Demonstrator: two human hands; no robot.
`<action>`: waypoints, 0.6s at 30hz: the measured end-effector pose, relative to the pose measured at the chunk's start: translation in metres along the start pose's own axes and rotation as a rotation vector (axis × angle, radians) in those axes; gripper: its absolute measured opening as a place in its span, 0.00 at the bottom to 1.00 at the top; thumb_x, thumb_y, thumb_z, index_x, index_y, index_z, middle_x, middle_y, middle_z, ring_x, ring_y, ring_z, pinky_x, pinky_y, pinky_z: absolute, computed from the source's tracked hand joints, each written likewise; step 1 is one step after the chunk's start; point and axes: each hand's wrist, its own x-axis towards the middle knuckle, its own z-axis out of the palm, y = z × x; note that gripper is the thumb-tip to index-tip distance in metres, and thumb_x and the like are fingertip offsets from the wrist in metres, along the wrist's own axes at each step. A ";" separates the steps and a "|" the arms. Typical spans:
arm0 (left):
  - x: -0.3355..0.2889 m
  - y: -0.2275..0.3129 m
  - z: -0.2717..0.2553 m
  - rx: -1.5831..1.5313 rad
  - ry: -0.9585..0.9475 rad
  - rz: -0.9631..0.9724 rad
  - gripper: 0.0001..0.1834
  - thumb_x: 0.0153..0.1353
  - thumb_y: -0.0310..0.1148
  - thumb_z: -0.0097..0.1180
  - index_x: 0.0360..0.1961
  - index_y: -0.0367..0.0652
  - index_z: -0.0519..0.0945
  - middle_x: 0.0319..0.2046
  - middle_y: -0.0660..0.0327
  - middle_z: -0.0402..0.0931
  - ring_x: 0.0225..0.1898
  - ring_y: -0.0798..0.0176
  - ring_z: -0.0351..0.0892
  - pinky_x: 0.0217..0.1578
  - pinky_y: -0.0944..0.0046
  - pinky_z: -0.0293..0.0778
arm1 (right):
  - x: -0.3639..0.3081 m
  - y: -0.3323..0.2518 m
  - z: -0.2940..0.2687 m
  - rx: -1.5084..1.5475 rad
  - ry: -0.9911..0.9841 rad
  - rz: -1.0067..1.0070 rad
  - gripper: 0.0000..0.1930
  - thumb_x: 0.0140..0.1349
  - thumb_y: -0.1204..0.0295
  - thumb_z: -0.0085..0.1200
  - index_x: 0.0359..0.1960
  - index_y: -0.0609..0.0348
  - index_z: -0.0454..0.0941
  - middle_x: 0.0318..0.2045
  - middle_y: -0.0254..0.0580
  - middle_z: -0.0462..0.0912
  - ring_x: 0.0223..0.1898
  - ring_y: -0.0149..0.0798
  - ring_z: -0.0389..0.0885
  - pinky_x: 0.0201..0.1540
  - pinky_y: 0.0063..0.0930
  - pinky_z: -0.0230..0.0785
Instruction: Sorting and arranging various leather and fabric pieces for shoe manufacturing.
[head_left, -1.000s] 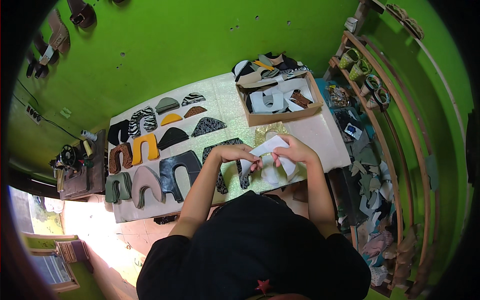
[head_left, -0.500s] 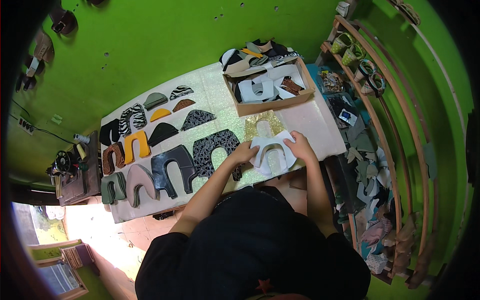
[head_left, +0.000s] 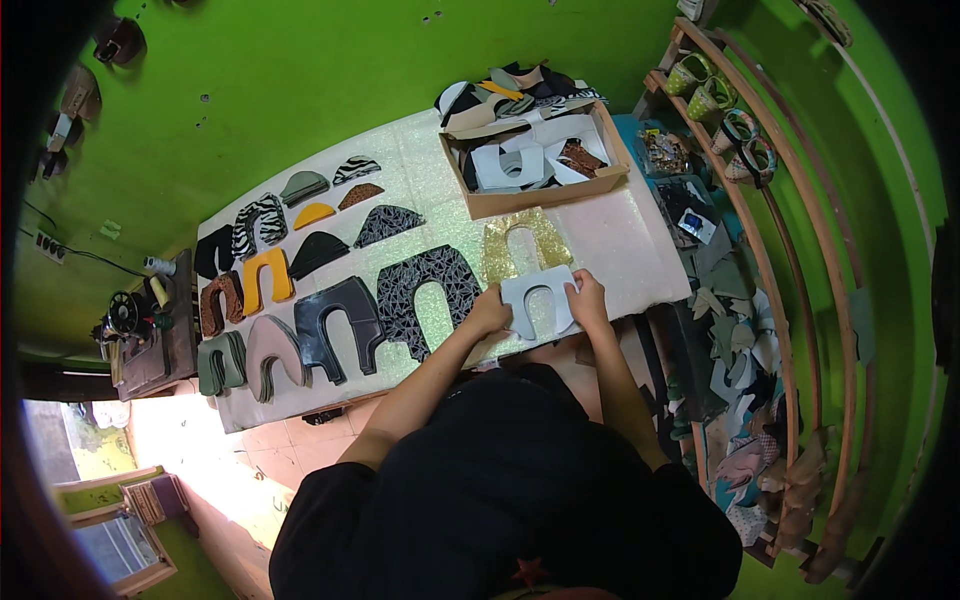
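White U-shaped shoe-upper pieces [head_left: 538, 281] are held at the table's near edge, their arch facing away from me. My left hand [head_left: 489, 310] is closed on their left side, and my right hand [head_left: 588, 298] pinches the right side. Just beyond them lies a gold glittery U-shaped piece [head_left: 497, 250]. To the left of my left hand rests a black-and-grey patterned U-shaped stack [head_left: 398, 290]. Farther left are dark grey [head_left: 312, 320], pinkish-beige [head_left: 262, 345] and green [head_left: 208, 365] U-shaped stacks.
A cardboard box [head_left: 545, 200] full of cut pieces stands at the back right of the white-covered table [head_left: 400, 160]. Half-moon pieces [head_left: 322, 252] lie farther back. A wooden rack [head_left: 775, 260] with shoes is on the right, a sewing machine [head_left: 128, 315] at the far left.
The white pieces, fanned apart and overlapping before, are now lined up into a neater U shape. Both hands have come slightly closer together. The view has shifted a little.
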 end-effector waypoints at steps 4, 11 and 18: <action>-0.001 0.001 0.007 -0.145 -0.041 -0.065 0.20 0.45 0.28 0.50 0.41 0.29 0.69 0.37 0.40 0.73 0.41 0.44 0.74 0.44 0.56 0.68 | 0.003 0.015 0.006 0.011 0.036 -0.053 0.10 0.48 0.72 0.55 0.32 0.62 0.72 0.26 0.51 0.78 0.31 0.52 0.77 0.35 0.37 0.68; -0.010 0.000 0.016 -0.045 0.061 -0.064 0.25 0.45 0.27 0.51 0.45 0.31 0.60 0.35 0.36 0.72 0.41 0.39 0.73 0.44 0.54 0.67 | 0.003 0.015 0.007 -0.029 0.077 -0.081 0.09 0.47 0.73 0.56 0.29 0.64 0.72 0.22 0.48 0.77 0.26 0.47 0.76 0.32 0.34 0.68; -0.011 0.001 0.015 -0.025 0.152 0.061 0.28 0.42 0.24 0.55 0.45 0.36 0.57 0.30 0.39 0.71 0.37 0.38 0.73 0.40 0.53 0.68 | 0.002 0.008 0.007 -0.045 0.112 -0.067 0.09 0.47 0.73 0.56 0.27 0.65 0.72 0.20 0.47 0.76 0.24 0.45 0.76 0.30 0.33 0.68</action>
